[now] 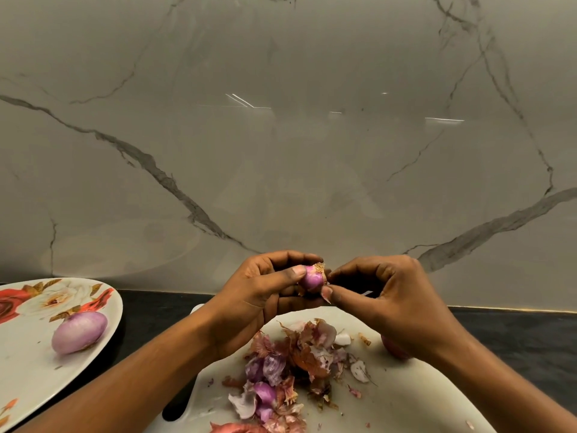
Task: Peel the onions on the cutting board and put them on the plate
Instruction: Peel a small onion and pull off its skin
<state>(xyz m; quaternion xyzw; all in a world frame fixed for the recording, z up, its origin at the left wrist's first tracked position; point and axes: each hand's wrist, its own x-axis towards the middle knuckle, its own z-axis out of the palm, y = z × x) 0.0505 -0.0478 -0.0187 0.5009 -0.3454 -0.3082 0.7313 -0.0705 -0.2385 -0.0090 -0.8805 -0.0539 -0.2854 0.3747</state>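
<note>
My left hand (249,295) is gripping a small purple onion (312,278) in mid-air. The fingers are curling behind it and the thumb is pressing on its near side, with the dry root end pointing up. My right hand (384,295) is pinching a flap of papery skin (326,293) between thumb and forefinger at the onion's lower right side, and the other fingers are curling in toward the palm.

Both hands are hovering above the far edge of the white plastic cutting board (406,401), which is lying on the dark stone tabletop (515,339). A heap of purple and brown onion skins (290,370) is lying on the middle of the board, below and between my forearms. A second reddish onion (395,350) is resting on the board, showing only in part behind my right wrist. At the bottom edge of the view a reddish-brown piece (234,429) is lying on the board; I cannot tell whether it is an onion or loose skin.

To the left, beside the board and apart from it, an oval white plate with a red-and-gold rose print (31,364) is sitting on the tabletop. One peeled pale-purple onion (79,332) is lying on its side on the plate, near the right rim. A glossy grey-veined marble wall (281,120) is rising behind the tabletop.
</note>
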